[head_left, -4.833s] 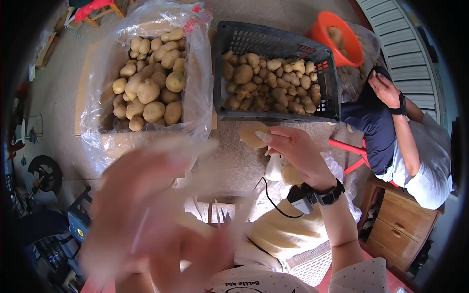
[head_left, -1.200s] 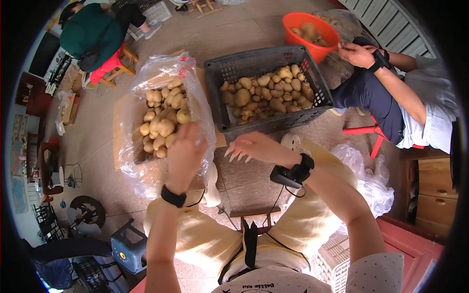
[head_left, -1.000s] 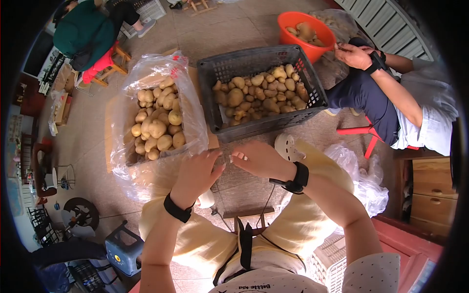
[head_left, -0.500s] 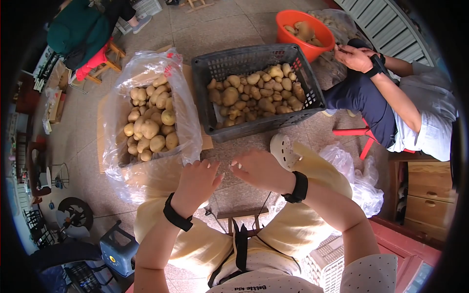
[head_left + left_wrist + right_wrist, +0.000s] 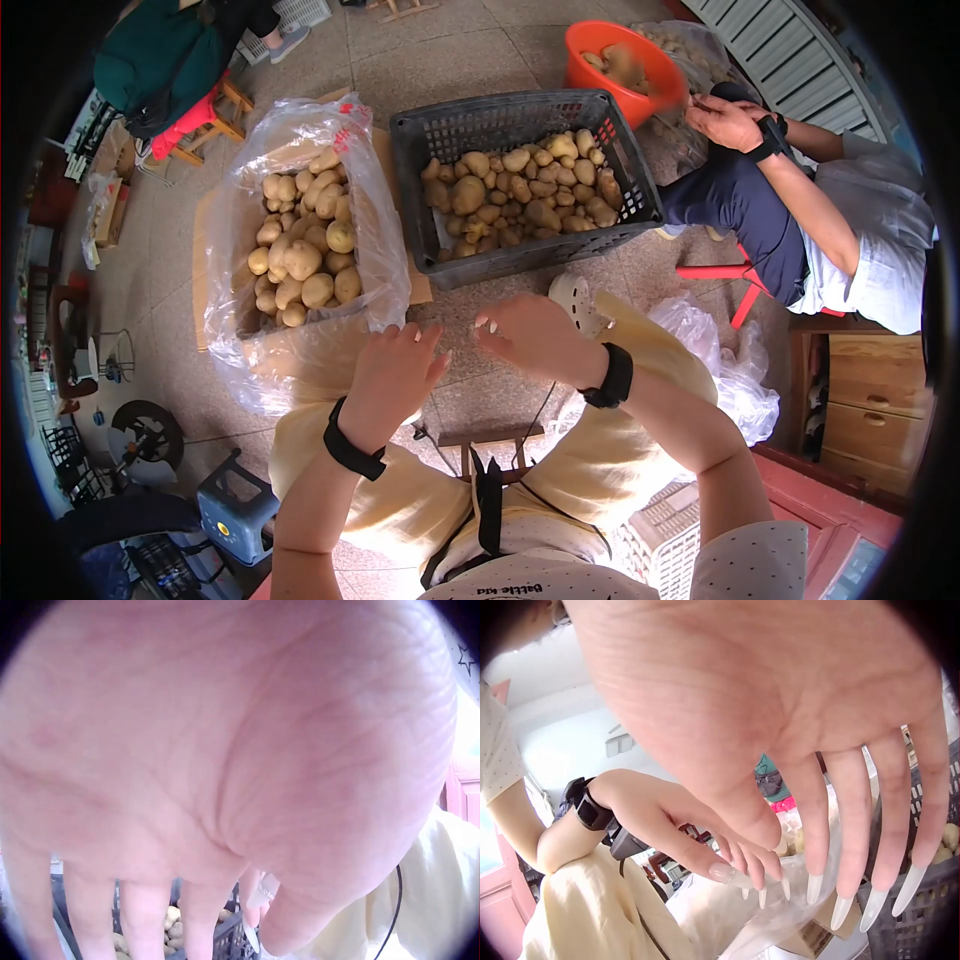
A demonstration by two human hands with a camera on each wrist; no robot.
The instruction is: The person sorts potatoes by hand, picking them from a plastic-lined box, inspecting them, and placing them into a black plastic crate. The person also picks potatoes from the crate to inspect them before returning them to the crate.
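Both hands hover over the lap, fingertips close together and apart. My left hand (image 5: 391, 382) is empty, its fingers loosely extended, below the plastic-lined box (image 5: 232, 330) of potatoes (image 5: 302, 259). The right hand (image 5: 540, 338), also empty, hangs below the black crate (image 5: 530, 262), which holds smaller potatoes (image 5: 541, 213). In the left wrist view the left palm (image 5: 225, 750) fills the picture with spread fingers. The right wrist view shows the right palm (image 5: 780, 697), its long-nailed fingers straight, and the left hand (image 5: 682, 825) beyond it.
An orange bucket (image 5: 640, 102) with potatoes stands behind the crate. Another person (image 5: 800, 215) sits at the right on a red stool (image 5: 712, 272). Plastic bags (image 5: 745, 385) lie by the right knee. A blue stool (image 5: 238, 515) stands lower left; someone in green (image 5: 160, 65) is upper left.
The potato held earlier by the right hand is gone from it. The left hand has come back from the plastic-lined box. Over the last half second both hands have barely moved while the view shifted slightly.
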